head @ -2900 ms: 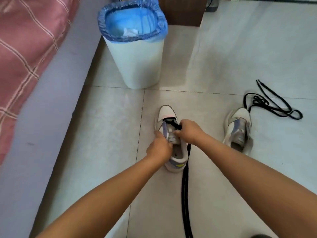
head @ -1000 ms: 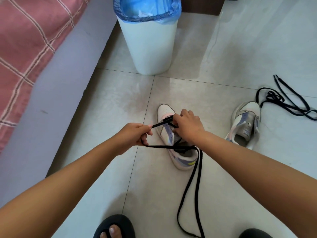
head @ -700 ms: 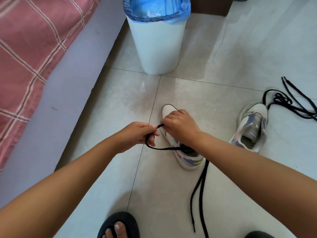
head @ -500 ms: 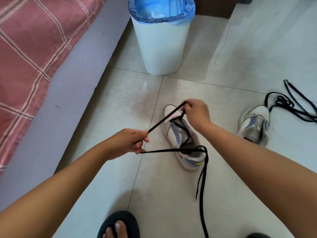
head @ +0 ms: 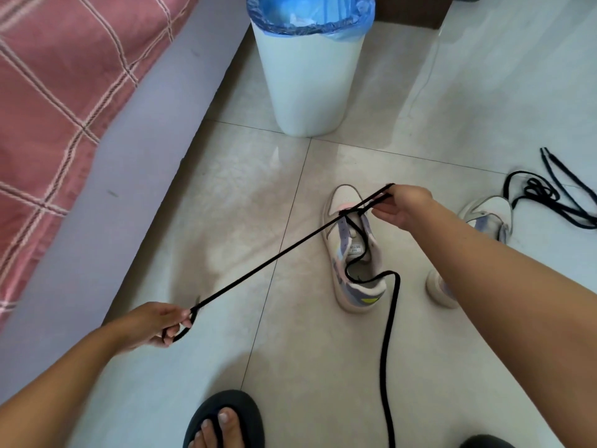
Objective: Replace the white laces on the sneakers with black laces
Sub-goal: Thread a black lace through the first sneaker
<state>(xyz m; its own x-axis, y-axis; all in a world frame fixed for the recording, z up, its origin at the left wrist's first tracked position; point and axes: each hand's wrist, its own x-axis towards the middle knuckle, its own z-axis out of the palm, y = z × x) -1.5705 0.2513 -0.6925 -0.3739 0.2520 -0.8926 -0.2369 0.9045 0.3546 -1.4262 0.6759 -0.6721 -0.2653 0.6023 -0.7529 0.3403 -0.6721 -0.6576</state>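
Gripping the black lace (head: 268, 260), the left hand (head: 155, 324) holds one end taut; the right hand (head: 399, 206) pinches it above the sneaker (head: 353, 253) toe. Second sneaker (head: 487, 215) lies beyond the right forearm.

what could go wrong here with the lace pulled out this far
The left hand pulls the black lace taut and far to one side, while the other end trails loose past the heel; the two ends could come out uneven. The sneaker sits unheld on the floor, since the right hand only pinches the lace near the toe, so a harder tug may drag or tip it. The loose end also runs near the foot and could get stepped on.
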